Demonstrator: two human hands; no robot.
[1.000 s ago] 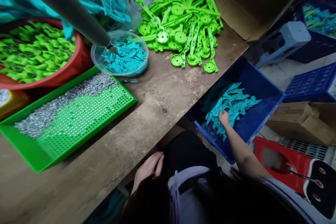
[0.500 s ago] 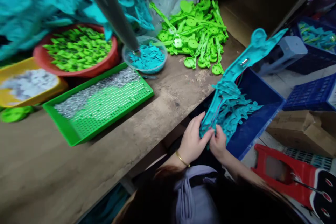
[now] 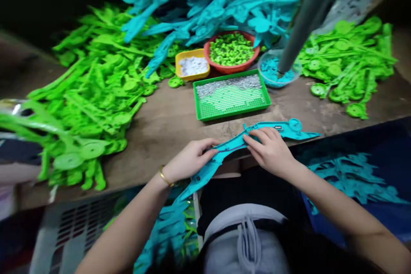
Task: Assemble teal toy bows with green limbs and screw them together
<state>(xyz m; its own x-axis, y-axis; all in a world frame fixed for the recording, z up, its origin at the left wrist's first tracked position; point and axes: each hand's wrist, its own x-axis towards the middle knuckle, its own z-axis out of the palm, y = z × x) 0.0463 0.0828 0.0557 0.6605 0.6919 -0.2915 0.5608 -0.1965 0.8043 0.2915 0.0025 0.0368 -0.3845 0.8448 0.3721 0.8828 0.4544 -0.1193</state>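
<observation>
A long teal plastic shell lies slantwise across the table's front edge, its hollow side up. A thin dark reddish wire runs along its inside, and a small metal piece shows near its right end. My left hand, with a gold bangle at the wrist, pinches the shell left of its middle. My right hand grips it right of the middle, fingertips on its inside. Just beyond the shell stands a green perforated tray with small silvery metal pieces heaped along its far side.
Behind the tray are a yellow tray of whitish bits, a red bowl of green pieces and a clear tub of teal pieces. A metal pole slants over the tub. Green parts pile left; a blue bin stands right.
My view has swung left. The teal shell has come from over the blue bin to the table edge before me, turned from steep to nearly level, and my hands are farther apart on it.
</observation>
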